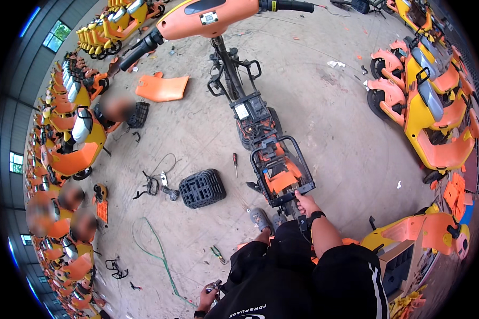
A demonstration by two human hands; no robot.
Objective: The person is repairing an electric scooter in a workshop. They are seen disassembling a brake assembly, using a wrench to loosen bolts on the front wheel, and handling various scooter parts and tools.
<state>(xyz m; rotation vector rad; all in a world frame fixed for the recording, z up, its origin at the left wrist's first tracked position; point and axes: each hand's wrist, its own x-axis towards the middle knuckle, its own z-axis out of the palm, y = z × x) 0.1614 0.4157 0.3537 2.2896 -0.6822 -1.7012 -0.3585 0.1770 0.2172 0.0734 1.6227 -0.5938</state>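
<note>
A partly stripped scooter stands in front of me, its handlebar (210, 18) with orange cover at the far end. At the near end is a black tubular rear frame (289, 201), with orange plastic pieces (283, 178) inside it. My right hand (307, 204) is closed at this frame's rear edge; some fingers are hidden behind it. Low in the view, beside my body, my left hand (206, 297) is closed around a small dark and silver tool (213, 287), whose exact kind is unclear. A green hose (165, 260) runs along the floor toward that hand.
A screwdriver (235, 164), a black plastic basket (202, 189) and green-handled pliers (218, 254) lie left of the scooter. An orange panel (162, 87) lies farther off. Rows of orange-yellow scooters (80, 143) line both sides. A cardboard box (398, 268) stands at right.
</note>
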